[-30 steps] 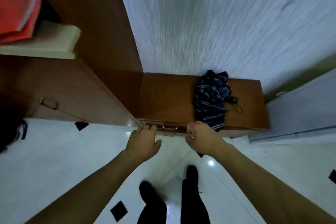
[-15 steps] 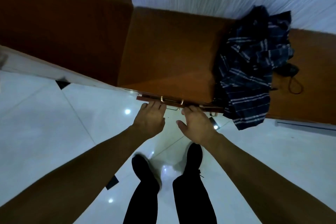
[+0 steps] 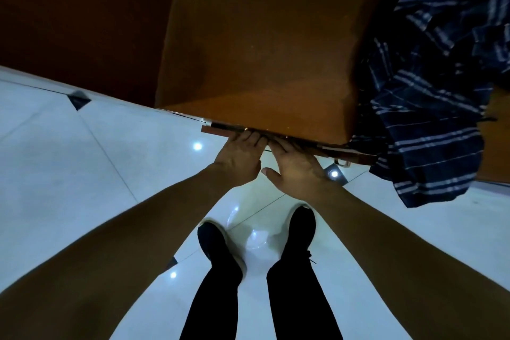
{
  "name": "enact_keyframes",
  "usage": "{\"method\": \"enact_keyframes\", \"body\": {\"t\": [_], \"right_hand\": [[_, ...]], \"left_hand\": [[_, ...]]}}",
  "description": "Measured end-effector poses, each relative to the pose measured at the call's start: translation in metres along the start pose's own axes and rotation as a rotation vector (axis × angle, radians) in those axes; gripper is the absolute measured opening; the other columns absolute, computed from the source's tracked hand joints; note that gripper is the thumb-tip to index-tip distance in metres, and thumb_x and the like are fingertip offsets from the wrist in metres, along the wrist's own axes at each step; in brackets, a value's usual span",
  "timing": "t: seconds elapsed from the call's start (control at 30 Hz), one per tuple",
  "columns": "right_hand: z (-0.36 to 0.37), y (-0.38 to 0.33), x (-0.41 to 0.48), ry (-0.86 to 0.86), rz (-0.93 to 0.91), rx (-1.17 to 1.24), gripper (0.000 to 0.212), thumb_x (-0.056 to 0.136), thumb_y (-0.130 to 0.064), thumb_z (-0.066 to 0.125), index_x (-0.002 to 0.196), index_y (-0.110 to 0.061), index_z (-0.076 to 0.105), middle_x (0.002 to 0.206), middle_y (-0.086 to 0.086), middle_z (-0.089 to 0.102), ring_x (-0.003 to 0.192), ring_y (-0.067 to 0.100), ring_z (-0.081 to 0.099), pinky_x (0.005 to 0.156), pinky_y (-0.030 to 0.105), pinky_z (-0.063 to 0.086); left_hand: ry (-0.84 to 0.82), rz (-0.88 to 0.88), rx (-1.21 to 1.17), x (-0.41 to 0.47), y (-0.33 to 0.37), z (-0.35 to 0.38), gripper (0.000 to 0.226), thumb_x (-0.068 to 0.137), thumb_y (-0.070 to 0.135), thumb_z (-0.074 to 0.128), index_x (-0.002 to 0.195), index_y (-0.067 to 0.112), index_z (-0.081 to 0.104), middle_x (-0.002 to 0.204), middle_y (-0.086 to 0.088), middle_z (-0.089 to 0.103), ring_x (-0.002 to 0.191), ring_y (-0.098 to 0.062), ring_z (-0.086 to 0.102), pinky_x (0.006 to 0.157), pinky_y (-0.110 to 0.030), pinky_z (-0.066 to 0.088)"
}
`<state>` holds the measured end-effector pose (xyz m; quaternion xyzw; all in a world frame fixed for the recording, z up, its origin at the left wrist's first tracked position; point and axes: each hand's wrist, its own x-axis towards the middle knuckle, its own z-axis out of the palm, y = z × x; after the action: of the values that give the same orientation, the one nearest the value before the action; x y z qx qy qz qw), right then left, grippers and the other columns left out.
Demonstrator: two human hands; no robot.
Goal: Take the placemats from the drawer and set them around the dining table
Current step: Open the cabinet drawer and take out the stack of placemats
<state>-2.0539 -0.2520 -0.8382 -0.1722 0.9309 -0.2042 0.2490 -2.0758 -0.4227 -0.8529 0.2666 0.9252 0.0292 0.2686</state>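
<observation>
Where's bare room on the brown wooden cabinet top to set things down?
The brown wooden cabinet top is bare from the dark brown panel on its left to the dark blue striped cloth on its right. A small strip shows right of the cloth. Crowded: the front edge, where the left hand and right hand touch the wooden drawer front.

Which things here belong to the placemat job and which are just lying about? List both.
Job: drawer, slightly open; left hand and right hand at its front. Placemats not visible.
Lying about: dark striped cloth draped over the cabinet top edge.
</observation>
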Motion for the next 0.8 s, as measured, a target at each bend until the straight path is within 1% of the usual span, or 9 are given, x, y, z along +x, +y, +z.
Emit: {"method": "enact_keyframes", "body": {"t": [0.1,0.17,0.3,0.37,0.43,0.5,0.6,0.7,0.8], "right_hand": [[0.009,-0.002,-0.001,0.003,0.009,-0.012,0.071,0.087,-0.049,0.057,0.143,-0.010,0.038,0.148,0.007,0.042,0.135,0.026,0.038,0.109,0.041,0.036],[0.014,-0.008,-0.006,-0.001,0.030,0.007,0.071,0.086,-0.048,0.057,0.143,-0.010,0.038,0.147,0.007,0.042,0.137,0.024,0.035,0.106,0.043,0.040],[0.029,-0.028,-0.036,-0.085,0.063,0.019,0.070,0.084,-0.048,0.057,0.140,-0.010,0.038,0.143,0.006,0.042,0.134,0.023,0.036,0.098,0.042,0.044],[0.041,-0.040,-0.059,-0.103,0.052,0.011,0.072,0.081,-0.049,0.059,0.138,-0.008,0.043,0.142,0.008,0.046,0.132,0.026,0.042,0.096,0.043,0.047],[0.057,-0.051,-0.082,-0.150,0.055,0.012,0.077,0.079,-0.051,0.060,0.139,-0.007,0.044,0.142,0.009,0.049,0.131,0.027,0.046,0.098,0.044,0.047],[0.072,-0.063,-0.102,-0.202,0.066,0.022,0.080,0.080,-0.055,0.056,0.143,-0.008,0.040,0.143,0.007,0.049,0.131,0.028,0.047,0.104,0.044,0.043],[0.083,-0.078,-0.121,-0.253,0.109,0.030,0.078,0.081,-0.058,0.046,0.140,-0.007,0.045,0.135,0.009,0.056,0.122,0.031,0.055,0.100,0.044,0.047],[0.070,-0.091,-0.119,-0.334,0.202,0.172,0.063,0.086,-0.053,0.049,0.128,-0.007,0.055,0.123,0.010,0.063,0.111,0.029,0.060,0.094,0.042,0.050],[0.031,-0.095,-0.109,-0.383,0.351,0.536,0.029,0.090,-0.040,0.056,0.084,-0.012,0.063,0.080,0.006,0.064,0.075,0.018,0.059,0.075,0.041,0.051]], "left_hand": [[-0.009,-0.018,-0.030,-0.007,0.003,0.003,0.068,0.078,0.031,0.067,0.136,0.008,0.041,0.130,-0.011,0.054,0.123,-0.030,0.048,0.097,-0.044,0.045],[-0.048,-0.039,-0.027,-0.016,0.009,0.006,0.076,0.079,0.032,0.066,0.142,0.006,0.033,0.137,-0.013,0.048,0.127,-0.031,0.043,0.090,-0.042,0.046],[-0.123,-0.066,-0.030,-0.048,0.024,0.019,0.079,0.080,0.034,0.064,0.144,0.006,0.026,0.146,-0.012,0.038,0.134,-0.030,0.034,0.090,-0.042,0.044],[-0.162,-0.054,-0.038,-0.072,0.032,0.031,0.078,0.074,0.033,0.069,0.140,0.007,0.035,0.141,-0.011,0.044,0.129,-0.029,0.042,0.083,-0.040,0.047],[-0.208,-0.034,-0.032,-0.098,0.041,0.045,0.077,0.063,0.033,0.075,0.131,0.008,0.050,0.127,-0.009,0.058,0.116,-0.029,0.055,0.072,-0.036,0.049],[-0.258,-0.024,-0.038,-0.121,0.050,0.059,0.073,0.064,0.033,0.073,0.129,0.009,0.052,0.123,-0.009,0.061,0.110,-0.029,0.058,0.073,-0.036,0.049],[-0.297,-0.044,-0.080,-0.145,0.057,0.068,0.066,0.067,0.031,0.070,0.127,0.009,0.054,0.116,-0.008,0.065,0.106,-0.029,0.061,0.074,-0.038,0.050],[-0.310,-0.120,-0.123,-0.155,0.062,0.053,0.057,0.062,0.026,0.071,0.117,0.012,0.062,0.103,-0.007,0.069,0.096,-0.027,0.064,0.069,-0.037,0.052],[-0.167,-0.195,-0.321,-0.160,0.063,0.022,0.027,0.076,0.018,0.055,0.101,0.014,0.064,0.092,-0.008,0.068,0.086,-0.030,0.065,0.069,-0.037,0.053]]}}
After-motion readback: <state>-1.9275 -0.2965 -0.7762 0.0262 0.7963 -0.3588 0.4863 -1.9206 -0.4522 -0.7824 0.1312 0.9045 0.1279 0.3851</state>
